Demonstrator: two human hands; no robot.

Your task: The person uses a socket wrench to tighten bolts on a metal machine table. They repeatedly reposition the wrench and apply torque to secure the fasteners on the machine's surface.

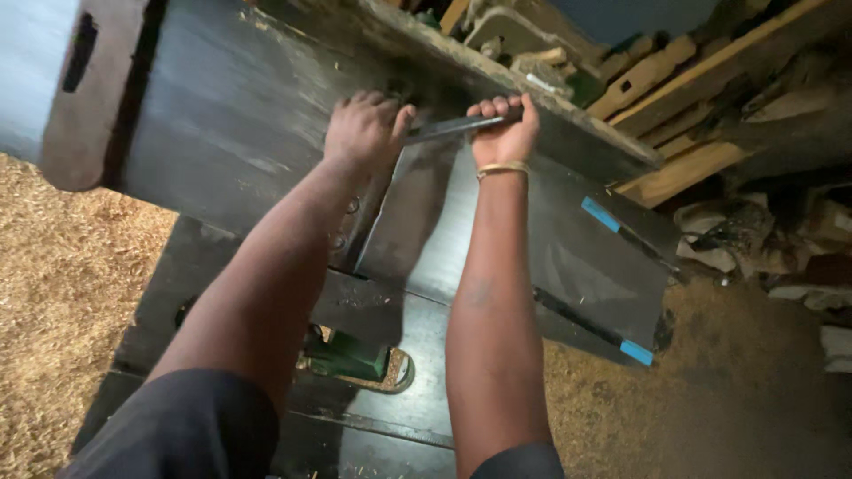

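Note:
Both my hands grip a long flat metal blade [444, 129] held across the top of a large dark machine table [222, 115]. My left hand [364, 124] closes over the blade's left end. My right hand [506, 129], with a thin gold bangle on the wrist, clasps its right end. The blade lies roughly level, next to the machine's raised fence [568, 124]. A dark sheet-metal guard [417, 213] slopes down below the hands.
Sawdust [62, 266] covers the floor at left and lower right. Wooden offcuts and planks [674, 80] are stacked behind the machine at upper right. A dark panel with blue tape marks [603, 257] juts right. A green machine part [351, 355] shows below.

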